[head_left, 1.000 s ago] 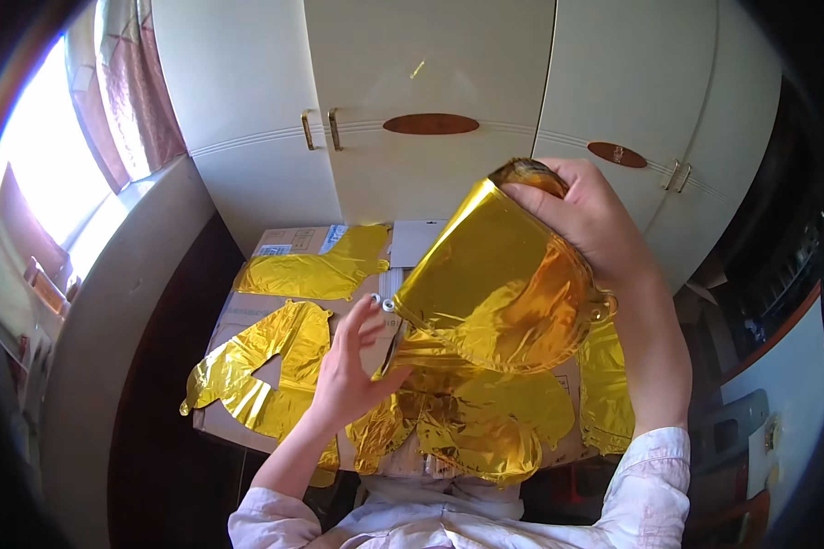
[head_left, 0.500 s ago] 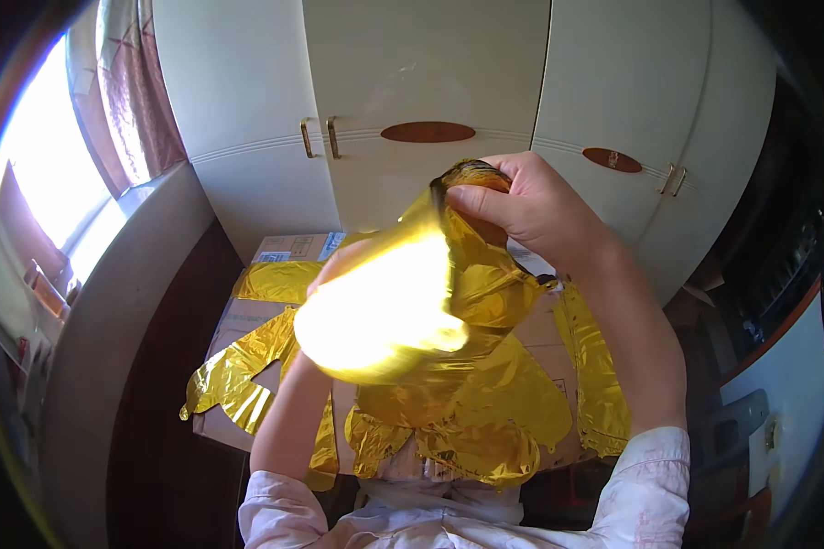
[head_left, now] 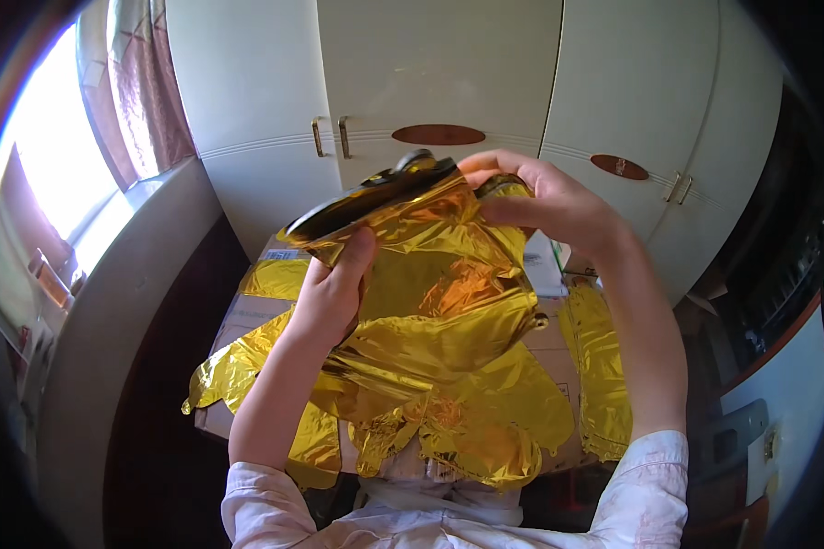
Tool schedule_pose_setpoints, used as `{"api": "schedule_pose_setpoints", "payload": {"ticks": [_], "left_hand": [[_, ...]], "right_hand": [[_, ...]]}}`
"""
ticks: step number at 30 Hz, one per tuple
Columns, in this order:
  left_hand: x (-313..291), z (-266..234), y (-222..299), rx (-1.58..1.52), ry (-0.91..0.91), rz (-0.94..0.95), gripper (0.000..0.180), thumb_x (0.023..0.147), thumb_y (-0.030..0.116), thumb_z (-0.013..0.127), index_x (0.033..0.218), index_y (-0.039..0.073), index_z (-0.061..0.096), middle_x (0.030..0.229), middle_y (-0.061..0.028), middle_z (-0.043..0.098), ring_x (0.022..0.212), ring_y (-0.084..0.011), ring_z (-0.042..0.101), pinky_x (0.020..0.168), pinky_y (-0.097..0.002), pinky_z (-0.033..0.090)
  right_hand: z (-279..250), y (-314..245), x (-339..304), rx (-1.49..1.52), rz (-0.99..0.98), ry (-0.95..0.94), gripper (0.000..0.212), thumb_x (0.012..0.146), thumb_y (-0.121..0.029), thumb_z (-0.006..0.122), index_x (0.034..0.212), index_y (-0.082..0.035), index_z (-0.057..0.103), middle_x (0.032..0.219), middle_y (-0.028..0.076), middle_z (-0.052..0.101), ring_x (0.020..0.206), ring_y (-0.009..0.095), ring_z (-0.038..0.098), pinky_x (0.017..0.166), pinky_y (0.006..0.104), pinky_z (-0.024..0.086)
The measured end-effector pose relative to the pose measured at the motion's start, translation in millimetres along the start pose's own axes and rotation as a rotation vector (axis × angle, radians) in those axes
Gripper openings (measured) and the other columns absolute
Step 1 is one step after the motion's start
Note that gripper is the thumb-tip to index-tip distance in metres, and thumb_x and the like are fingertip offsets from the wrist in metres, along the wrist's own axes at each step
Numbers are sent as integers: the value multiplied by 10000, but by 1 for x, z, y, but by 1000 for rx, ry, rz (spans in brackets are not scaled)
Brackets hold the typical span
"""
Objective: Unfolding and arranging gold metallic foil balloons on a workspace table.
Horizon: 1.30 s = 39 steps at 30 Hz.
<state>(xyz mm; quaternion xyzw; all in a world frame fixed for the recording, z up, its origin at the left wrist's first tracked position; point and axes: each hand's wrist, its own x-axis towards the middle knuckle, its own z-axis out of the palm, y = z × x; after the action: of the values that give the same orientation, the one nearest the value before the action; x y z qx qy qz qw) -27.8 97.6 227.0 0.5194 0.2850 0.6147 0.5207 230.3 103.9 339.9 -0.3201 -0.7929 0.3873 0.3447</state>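
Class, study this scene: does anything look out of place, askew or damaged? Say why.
Nothing looks plainly torn or spilled. The crumpled foil below the held foil looks untidy: it seems to droop past the cardboard, while the foil at the right lies flatter.

The gold foil bundle, held between the left hand and right hand, blocks the way down to the middle of the cardboard. A bare strip lies open toward its right edge, beside the right-hand foil piece. The wardrobe bars passage beyond the back edge.
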Motion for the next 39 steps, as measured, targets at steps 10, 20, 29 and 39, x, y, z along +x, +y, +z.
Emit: {"api": "schedule_pose_setpoints", "payload": {"ticks": [10,20,29,39], "left_hand": [[-7,35,18,-47,-139,-91,354,993,310,536,1251,67,525,1167,-8,585,1034,-96,537,884,-277,454],[-5,29,2,105,-102,21,311,945,265,610,1154,53,517,1008,-44,543,872,-85,505,761,-253,438],[-145,31,-75,-292,-23,-179,451,869,243,652,1238,51,477,1147,-93,525,1051,-188,524,922,-322,413],[-65,-27,-104,-1122,193,90,746,852,632,551,1401,150,402,1489,-76,357,1356,-312,343,1115,-508,289]], "right_hand": [[1,-74,17,-623,2,-317,786,780,-329,779,1395,-28,393,1210,189,609,1083,208,602,913,334,471],[18,-118,21,-755,152,11,304,835,-154,724,1049,20,598,795,50,645,685,99,577,632,291,484],[27,-147,26,-753,-36,103,154,852,-106,596,915,33,615,679,108,609,612,154,545,594,319,451],[29,-106,63,-332,-6,226,173,839,-125,708,951,-7,649,772,42,656,592,64,546,479,248,404]]}}
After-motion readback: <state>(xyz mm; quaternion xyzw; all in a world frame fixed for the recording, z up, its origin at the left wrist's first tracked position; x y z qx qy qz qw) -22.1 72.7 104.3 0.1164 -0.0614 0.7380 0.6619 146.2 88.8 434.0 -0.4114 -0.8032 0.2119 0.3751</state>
